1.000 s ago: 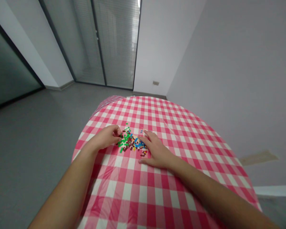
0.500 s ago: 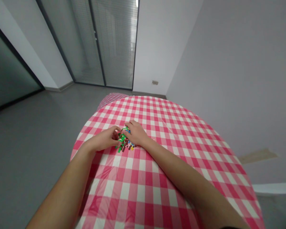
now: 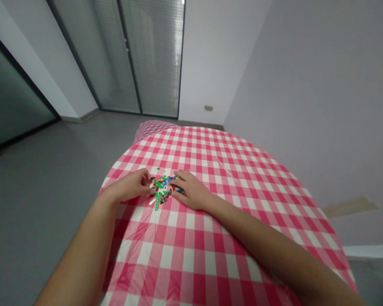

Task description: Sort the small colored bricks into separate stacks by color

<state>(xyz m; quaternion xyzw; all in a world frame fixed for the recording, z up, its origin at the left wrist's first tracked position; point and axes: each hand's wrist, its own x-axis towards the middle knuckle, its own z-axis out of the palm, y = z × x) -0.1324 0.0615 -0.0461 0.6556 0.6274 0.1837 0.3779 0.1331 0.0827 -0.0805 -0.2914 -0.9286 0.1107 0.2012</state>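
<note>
Bricks (image 3: 162,185), tiny and mostly green, brown and blue, lay in a loose heap on a red-and-white checked tablecloth (image 3: 207,263), squarely between a person's two bare hands. The heap reached rightward from the left hand (image 3: 132,183) and leftward from the right hand (image 3: 194,192). It showed no clear long axis, though two longer pieces (image 3: 156,207) stuck out at its near edge, pointing roughly back toward the wearer.

Nearer of the two was the right hand, palm down over the heap's right side, fingers slightly spread and thumb held apart, with blue and yellow bits visible in the gap. The left hand stood at the opposite edge, fingers curled, thumb apart from them, tips just beside the outermost pieces; no pinch showed.

What stood in the way was the right hand itself, which hid part of the heap. A stray green piece (image 3: 158,168) lay just beyond the far edge. Farther off, a second checked cloth (image 3: 153,128) showed past the table's far left, with glass doors (image 3: 155,63) behind and a plain wall (image 3: 322,106) to the right.
</note>
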